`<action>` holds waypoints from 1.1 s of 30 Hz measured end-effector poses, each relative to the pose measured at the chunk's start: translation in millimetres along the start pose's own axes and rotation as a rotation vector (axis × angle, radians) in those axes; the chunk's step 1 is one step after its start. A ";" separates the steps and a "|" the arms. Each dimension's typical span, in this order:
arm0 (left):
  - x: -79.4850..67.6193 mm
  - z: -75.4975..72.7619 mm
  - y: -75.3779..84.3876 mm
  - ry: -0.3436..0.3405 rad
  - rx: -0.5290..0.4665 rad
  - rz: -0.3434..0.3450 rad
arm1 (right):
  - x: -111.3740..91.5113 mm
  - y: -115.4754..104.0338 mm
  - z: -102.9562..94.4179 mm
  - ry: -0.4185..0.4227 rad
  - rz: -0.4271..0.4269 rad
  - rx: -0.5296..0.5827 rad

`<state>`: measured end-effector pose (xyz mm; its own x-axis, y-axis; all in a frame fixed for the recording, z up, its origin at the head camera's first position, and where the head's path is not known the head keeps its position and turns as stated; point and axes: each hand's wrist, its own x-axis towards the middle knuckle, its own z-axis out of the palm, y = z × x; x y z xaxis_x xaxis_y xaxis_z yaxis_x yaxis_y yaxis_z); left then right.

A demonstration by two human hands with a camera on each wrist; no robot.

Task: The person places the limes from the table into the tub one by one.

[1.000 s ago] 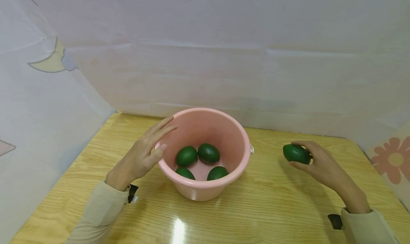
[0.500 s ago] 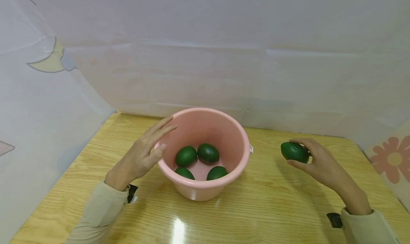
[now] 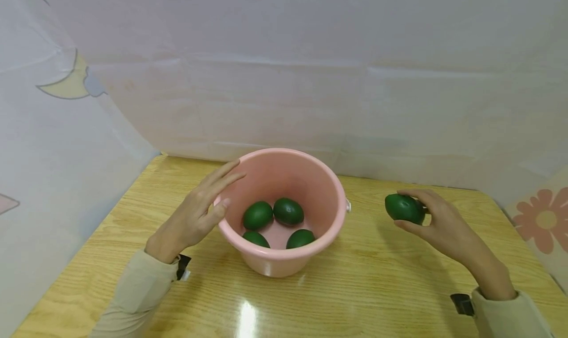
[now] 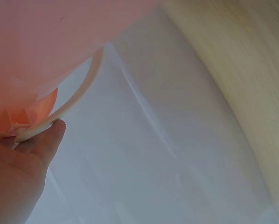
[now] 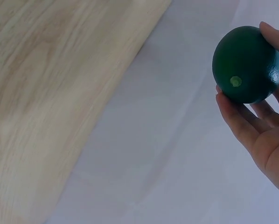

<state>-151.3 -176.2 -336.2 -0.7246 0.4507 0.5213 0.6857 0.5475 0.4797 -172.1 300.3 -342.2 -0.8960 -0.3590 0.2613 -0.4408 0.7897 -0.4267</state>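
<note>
A pink bucket (image 3: 278,264) stands on the wooden table with several glossy dark green avocados (image 3: 288,212) at its bottom. My left hand (image 3: 195,217) rests at its left rim, fingers extended and spread, thumb tip over the edge. In the left wrist view, a finger touches the bucket's pale curved handle (image 4: 81,91), which hangs outside the wall. To the right of the bucket, my right hand (image 3: 448,234) holds another avocado (image 3: 403,208) between thumb and fingers, above the table. The right wrist view shows a light stem spot on this avocado (image 5: 244,60).
The wood-grain table (image 3: 355,298) extends around the bucket. Behind and beside it hang pale sheets (image 3: 284,82) with printed shapes, including a red flower (image 3: 545,220) at the right. A white handle joint (image 3: 348,206) sticks out from the bucket's right side.
My right hand has shifted slightly left and up with the avocado, toward the bucket. My left hand and the bucket have stayed in place.
</note>
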 end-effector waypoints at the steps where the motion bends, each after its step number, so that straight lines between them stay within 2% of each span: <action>1: 0.1 0.0 -0.2 0.000 -0.001 0.000 | 0.0 -1.0 0.1 0.008 -0.010 -0.002; 9: -0.2 0.6 -0.8 0.003 -0.017 -0.006 | 1.9 -9.6 0.5 0.085 -0.118 -0.031; 23: 1.2 -0.3 0.8 -0.004 -0.014 -0.005 | 5.9 -32.1 -6.6 0.148 -0.190 -0.001; 33: -0.4 0.6 -1.1 -0.001 -0.018 -0.013 | 12.2 -47.1 -13.1 0.160 -0.222 -0.013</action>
<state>-151.8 -176.6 -337.4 -0.7335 0.4447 0.5140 0.6774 0.5402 0.4993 -161.6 265.3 -307.5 -0.7573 -0.4412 0.4815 -0.6237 0.7070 -0.3332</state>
